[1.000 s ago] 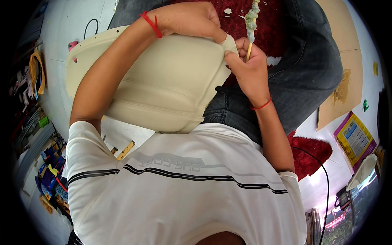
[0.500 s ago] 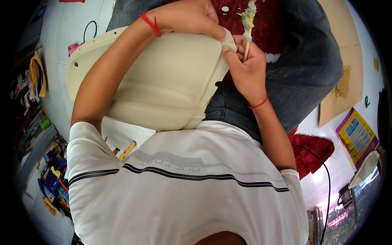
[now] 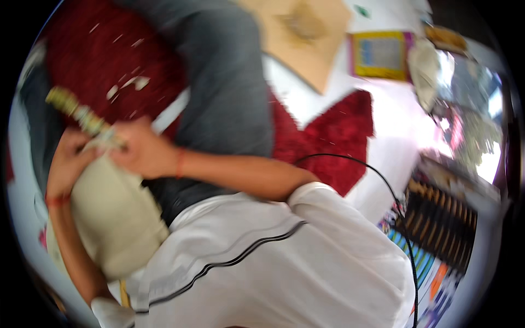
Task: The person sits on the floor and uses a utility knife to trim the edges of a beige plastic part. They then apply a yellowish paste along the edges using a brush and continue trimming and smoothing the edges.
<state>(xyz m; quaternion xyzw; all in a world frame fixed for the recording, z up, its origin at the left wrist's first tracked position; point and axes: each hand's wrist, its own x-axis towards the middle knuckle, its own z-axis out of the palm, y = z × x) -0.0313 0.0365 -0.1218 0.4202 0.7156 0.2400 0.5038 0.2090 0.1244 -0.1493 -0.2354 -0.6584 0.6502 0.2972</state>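
Note:
A cream stitched cover [image 3: 109, 213], shaped like a curved panel, lies across my lap. At its far end my left hand [image 3: 70, 161] is closed on the edge, the thumb on top. My right hand [image 3: 143, 150] meets it there, fingers closed round a wooden stick [image 3: 82, 116] crusted with lumpy, pale residue. The stick slants away to the upper left over the left hand. Motion smears the picture, so whether the right fingers also pinch the cover's edge is hard to make out.
Dark red rugs [image 3: 339, 136] lie on the white floor, one with pale scraps [image 3: 141, 83] on it. Beyond my bent leg is stained cardboard [image 3: 306, 33], with a yellow-and-purple packet [image 3: 381, 54] beside it. A black cable [image 3: 377, 177] runs down the right side, near a dark slatted rack [image 3: 440, 218].
My view has swung to the right, so hands and cover appear further left and lower. Both hands stay together at the cover's edge, and the stick now slants left rather than standing nearly upright.

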